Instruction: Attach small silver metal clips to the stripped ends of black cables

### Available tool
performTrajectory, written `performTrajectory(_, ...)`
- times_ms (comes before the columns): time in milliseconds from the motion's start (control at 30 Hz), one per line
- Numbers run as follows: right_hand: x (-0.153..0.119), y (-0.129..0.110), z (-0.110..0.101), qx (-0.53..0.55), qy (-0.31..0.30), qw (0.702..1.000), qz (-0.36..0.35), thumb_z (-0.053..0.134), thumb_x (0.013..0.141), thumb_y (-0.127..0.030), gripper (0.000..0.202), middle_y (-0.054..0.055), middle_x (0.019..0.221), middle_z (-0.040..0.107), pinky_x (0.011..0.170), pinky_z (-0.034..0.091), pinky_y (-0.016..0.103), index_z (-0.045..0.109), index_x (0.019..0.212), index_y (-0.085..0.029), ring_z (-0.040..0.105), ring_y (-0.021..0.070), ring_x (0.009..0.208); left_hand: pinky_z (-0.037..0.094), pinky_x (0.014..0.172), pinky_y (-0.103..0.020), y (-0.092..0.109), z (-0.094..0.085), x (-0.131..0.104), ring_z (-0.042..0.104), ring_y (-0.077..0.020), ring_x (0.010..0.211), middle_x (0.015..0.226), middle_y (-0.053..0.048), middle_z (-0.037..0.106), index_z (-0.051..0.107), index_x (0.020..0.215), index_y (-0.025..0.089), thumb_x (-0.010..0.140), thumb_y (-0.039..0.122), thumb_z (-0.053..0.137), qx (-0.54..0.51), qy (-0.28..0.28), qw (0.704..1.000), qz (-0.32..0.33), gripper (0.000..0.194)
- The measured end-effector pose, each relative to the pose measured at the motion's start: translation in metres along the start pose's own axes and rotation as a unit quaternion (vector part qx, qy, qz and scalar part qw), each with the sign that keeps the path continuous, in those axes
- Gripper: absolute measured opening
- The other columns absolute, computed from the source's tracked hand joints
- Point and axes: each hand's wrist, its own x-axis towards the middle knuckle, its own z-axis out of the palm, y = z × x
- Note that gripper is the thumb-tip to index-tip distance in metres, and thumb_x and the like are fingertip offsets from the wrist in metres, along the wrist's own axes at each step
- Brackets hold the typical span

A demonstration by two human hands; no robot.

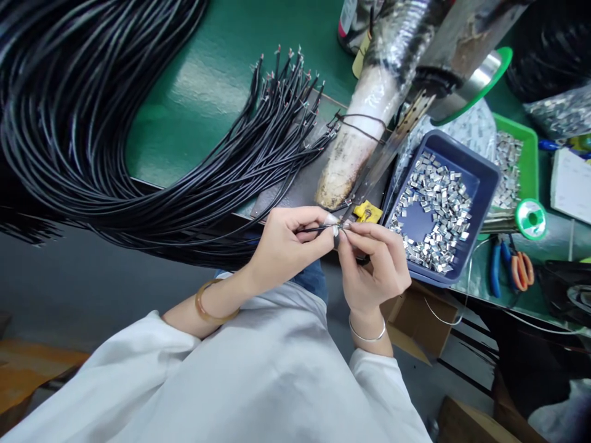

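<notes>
Two hands meet at the counter's front edge, and both are ours. Our left hand (pixel 293 240) grasps a thin black cable (pixel 317 229) close to its end, the fingers pressed together on it. Our right hand (pixel 376 261) meets it at the tip, its fingers drawn in close; what lies between them is too small to make out, and we cannot tell whether they clasp the tip itself or some small part. The cable is thus between our hands, just below the lower end of a white pipe (pixel 348 151) and near a yellow piece (pixel 368 211).

To our left, a thick bundle of black cables (pixel 207 178) curves across the green counter (pixel 194 86), its ends fanned out toward the pipe, with bits of bare wire showing. Just beside our right hand we have a blue tray (pixel 484 175) holding many small metal bits (pixel 446 203). Behind it, a green tray (pixel 532 147) holds more of them. Farther right lie a green spool (pixel 530 219), blue pliers (pixel 495 271) and orange pliers (pixel 522 271). We wear white sleeves (pixel 143 351) and a bangle on each wrist.
</notes>
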Motion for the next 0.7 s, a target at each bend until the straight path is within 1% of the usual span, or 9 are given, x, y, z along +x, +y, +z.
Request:
performTrajectory(67, -0.001, 0.0, -0.0003, 0.002, -0.003, 1.0, -0.003, 0.076, 0.08, -0.006, 0.022, 0.001, 0.096, 0.075, 0.08, 0.063, 0.027, 0.07, 0.094, -0.022, 0.073, 0.0134, 0.088, 0.021, 0.043, -0.019, -0.0002, -0.001, -0.0001, 0.028, -0.0045, 0.049, 0.056, 0.004, 0.044, 0.073, 0.075, 0.013, 0.08, 0.021, 0.07, -0.001, -0.006, 1.0, 0.006, 0.01)
performTrajectory(200, -0.0042, 0.0014, -0.0011, 0.017, -0.01, 1.0, -0.003, 0.073, 0.082, -0.007, 0.02, 0.003, 0.098, 0.075, 0.078, 0.064, 0.028, 0.066, 0.093, -0.021, 0.074, 0.0144, 0.088, 0.021, 0.043, -0.018, -0.0005, -0.0024, 0.001, 0.028, -0.004, 0.05, 0.055, 0.004, 0.045, 0.072, 0.071, 0.011, 0.081, 0.023, 0.069, -0.006, -0.015, 1.0, -0.001, 0.015)
performTrajectory(333, -0.0051, 0.0023, -0.0021, 0.017, -0.007, 1.0, -0.01, 0.072, 0.083, -0.008, 0.018, 0.003, 0.097, 0.077, 0.079, 0.064, 0.028, 0.064, 0.094, -0.021, 0.074, 0.0142, 0.087, 0.02, 0.043, -0.017, -0.0008, -0.002, 0.0017, 0.028, -0.0037, 0.049, 0.055, 0.004, 0.045, 0.072, 0.071, 0.011, 0.079, 0.022, 0.069, -0.007, -0.019, 1.0, -0.005, 0.014)
performTrajectory(567, -0.0046, 0.0026, -0.0018, 0.013, -0.007, 1.0, -0.018, 0.072, 0.082, -0.007, 0.019, 0.005, 0.097, 0.078, 0.081, 0.063, 0.027, 0.065, 0.094, -0.02, 0.075, 0.0143, 0.089, 0.021, 0.044, -0.018, -0.003, -0.0018, 0.0028, 0.029, -0.0041, 0.049, 0.053, 0.005, 0.042, 0.07, 0.072, 0.012, 0.08, 0.022, 0.068, -0.003, -0.018, 1.0, -0.017, 0.013)
performTrajectory(700, -0.0046, 0.0023, -0.0011, 0.012, 0.008, 1.0, -0.022, 0.072, 0.082, -0.008, 0.018, 0.005, 0.098, 0.078, 0.079, 0.063, 0.028, 0.065, 0.094, -0.019, 0.075, 0.0144, 0.088, 0.024, 0.045, -0.018, -0.0014, -0.001, 0.0023, 0.033, -0.0045, 0.05, 0.054, 0.004, 0.046, 0.071, 0.073, 0.012, 0.079, 0.021, 0.068, -0.01, -0.016, 1.0, -0.017, 0.011)
